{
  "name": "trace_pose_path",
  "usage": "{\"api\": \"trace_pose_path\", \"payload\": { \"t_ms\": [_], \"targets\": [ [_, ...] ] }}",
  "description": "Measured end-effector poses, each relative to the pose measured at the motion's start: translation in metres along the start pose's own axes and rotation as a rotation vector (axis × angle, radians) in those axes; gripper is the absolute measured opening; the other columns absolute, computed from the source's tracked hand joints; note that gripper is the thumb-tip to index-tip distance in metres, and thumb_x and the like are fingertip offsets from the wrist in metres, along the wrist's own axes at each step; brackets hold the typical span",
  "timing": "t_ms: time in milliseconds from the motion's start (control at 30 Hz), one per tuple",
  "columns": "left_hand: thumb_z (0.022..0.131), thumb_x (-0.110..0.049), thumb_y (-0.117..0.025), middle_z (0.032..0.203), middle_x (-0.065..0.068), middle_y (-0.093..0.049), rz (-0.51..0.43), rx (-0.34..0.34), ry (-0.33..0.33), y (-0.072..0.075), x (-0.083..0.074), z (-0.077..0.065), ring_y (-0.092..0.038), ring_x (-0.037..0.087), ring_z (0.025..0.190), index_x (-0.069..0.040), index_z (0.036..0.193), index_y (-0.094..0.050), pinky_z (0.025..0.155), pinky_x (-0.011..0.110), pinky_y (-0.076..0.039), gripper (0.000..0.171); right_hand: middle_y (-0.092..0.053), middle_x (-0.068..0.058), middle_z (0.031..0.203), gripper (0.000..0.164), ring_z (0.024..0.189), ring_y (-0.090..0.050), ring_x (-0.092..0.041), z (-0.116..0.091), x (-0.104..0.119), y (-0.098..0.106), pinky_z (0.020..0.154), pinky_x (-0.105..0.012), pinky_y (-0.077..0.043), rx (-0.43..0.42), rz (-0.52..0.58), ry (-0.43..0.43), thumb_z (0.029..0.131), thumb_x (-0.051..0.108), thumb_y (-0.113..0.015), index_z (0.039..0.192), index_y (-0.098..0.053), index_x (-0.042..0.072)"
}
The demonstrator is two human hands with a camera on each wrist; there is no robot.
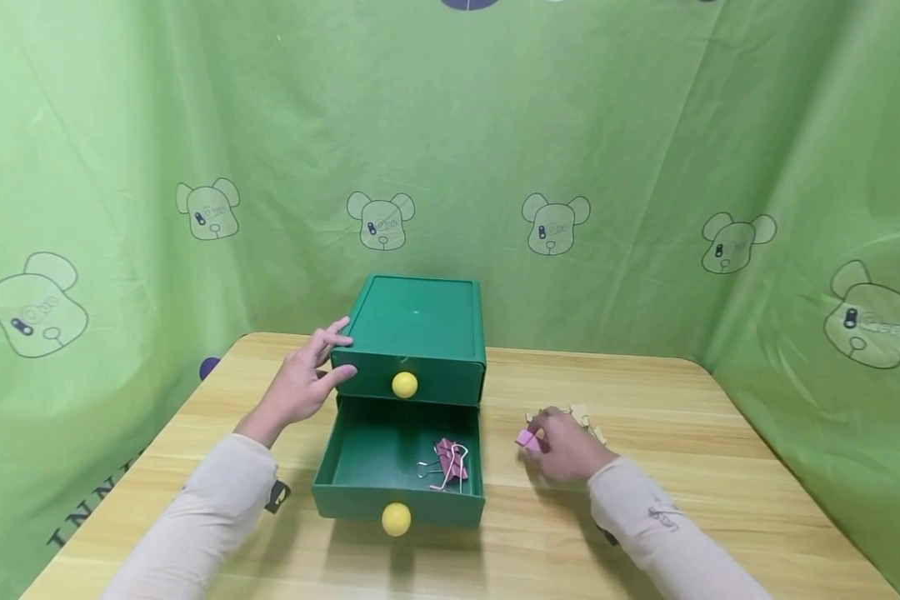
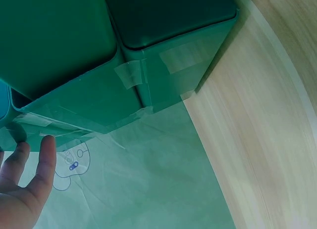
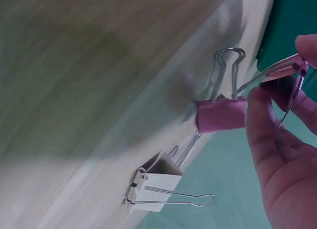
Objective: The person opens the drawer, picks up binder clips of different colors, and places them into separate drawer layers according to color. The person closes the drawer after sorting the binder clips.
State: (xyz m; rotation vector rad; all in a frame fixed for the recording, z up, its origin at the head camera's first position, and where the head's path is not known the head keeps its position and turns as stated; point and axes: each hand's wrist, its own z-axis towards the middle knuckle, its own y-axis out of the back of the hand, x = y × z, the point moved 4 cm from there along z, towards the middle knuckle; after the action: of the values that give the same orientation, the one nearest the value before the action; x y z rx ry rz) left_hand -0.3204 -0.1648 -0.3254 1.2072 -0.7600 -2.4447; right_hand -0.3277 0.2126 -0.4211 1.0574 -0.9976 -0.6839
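Note:
A green two-drawer box [image 1: 420, 321] has its lower drawer [image 1: 360, 450] pulled out and its upper one closed. My left hand [image 1: 303, 383] steadies the box's upper left corner with straight fingers, the thumb against the front. Pink binder clips [image 1: 452, 460] with silver handles lie in the right part of the lower drawer. Right of the box, my right hand [image 1: 566, 446] pinches a pink binder clip [image 3: 282, 88] between thumb and fingers, close over the table. Beside it in the right wrist view, another pink binder clip [image 3: 221, 115] overlaps the fingertips.
Several cream binder clips [image 1: 579, 412] lie on the wooden table [image 1: 645, 383] just behind my right hand; one cream binder clip [image 3: 157, 182] shows near in the right wrist view. Yellow round knobs [image 1: 396, 519] stick out from the drawer fronts. A green curtain [image 1: 450, 125] surrounds the table.

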Motion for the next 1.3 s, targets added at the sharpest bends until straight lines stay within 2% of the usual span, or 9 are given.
{"api": "trace_pose_path", "payload": {
  "t_ms": [200, 467, 667, 900, 1133, 1300],
  "targets": [
    [0.097, -0.014, -0.061, 0.156, 0.012, -0.029, 0.003, -0.005, -0.004, 0.0, 0.0, 0.0, -0.037, 0.042, 0.133, -0.005, 0.125, -0.048, 0.094, 0.055, -0.045, 0.032, -0.058, -0.007, 0.095, 0.025, 0.073, -0.054, -0.013, -0.001, 0.004, 0.006, 0.067, -0.031, -0.051, -0.003, 0.017, -0.005, 0.082, 0.012, -0.073, 0.103, -0.065, 0.001],
    [0.097, -0.014, -0.061, 0.157, 0.01, -0.028, -0.004, 0.005, 0.004, 0.001, -0.001, 0.0, -0.036, 0.041, 0.134, -0.006, 0.126, -0.048, 0.096, 0.054, -0.044, 0.033, -0.058, -0.004, 0.09, 0.029, 0.069, -0.053, -0.01, -0.002, 0.012, 0.015, 0.062, -0.024, -0.05, -0.001, 0.037, 0.028, 0.081, 0.013, -0.075, 0.103, -0.064, -0.001],
    [0.097, -0.013, -0.06, 0.157, 0.01, -0.028, -0.007, 0.006, 0.002, 0.0, 0.0, -0.001, -0.036, 0.041, 0.134, -0.006, 0.126, -0.048, 0.096, 0.053, -0.044, 0.033, -0.058, -0.005, 0.091, 0.029, 0.07, -0.054, -0.009, -0.005, 0.019, 0.023, 0.06, -0.022, -0.05, -0.025, 0.044, 0.079, 0.08, 0.012, -0.075, 0.102, -0.064, -0.002],
    [0.097, -0.014, -0.06, 0.156, 0.011, -0.028, -0.003, 0.002, -0.003, 0.0, 0.0, 0.0, -0.037, 0.042, 0.133, -0.006, 0.126, -0.048, 0.095, 0.054, -0.044, 0.033, -0.059, -0.008, 0.1, 0.03, 0.069, -0.053, -0.008, -0.007, 0.031, 0.033, 0.059, -0.021, -0.05, -0.067, 0.055, 0.111, 0.079, 0.013, -0.077, 0.103, -0.064, 0.0],
    [0.097, -0.014, -0.06, 0.157, 0.011, -0.028, -0.004, 0.004, 0.001, 0.0, 0.0, 0.0, -0.036, 0.042, 0.134, -0.006, 0.126, -0.048, 0.095, 0.055, -0.044, 0.032, -0.058, -0.005, 0.098, 0.03, 0.068, -0.052, -0.007, -0.01, 0.041, 0.042, 0.055, -0.019, -0.049, -0.109, 0.064, 0.166, 0.078, 0.013, -0.079, 0.102, -0.064, 0.0],
    [0.097, -0.014, -0.059, 0.156, 0.012, -0.029, -0.002, 0.005, -0.003, 0.0, -0.002, -0.001, -0.036, 0.043, 0.134, -0.005, 0.125, -0.048, 0.095, 0.055, -0.044, 0.031, -0.057, -0.003, 0.098, 0.029, 0.067, -0.052, -0.007, -0.014, 0.048, 0.048, 0.052, -0.02, -0.05, -0.129, 0.118, 0.185, 0.079, 0.012, -0.079, 0.102, -0.064, 0.002]
  ]
}}
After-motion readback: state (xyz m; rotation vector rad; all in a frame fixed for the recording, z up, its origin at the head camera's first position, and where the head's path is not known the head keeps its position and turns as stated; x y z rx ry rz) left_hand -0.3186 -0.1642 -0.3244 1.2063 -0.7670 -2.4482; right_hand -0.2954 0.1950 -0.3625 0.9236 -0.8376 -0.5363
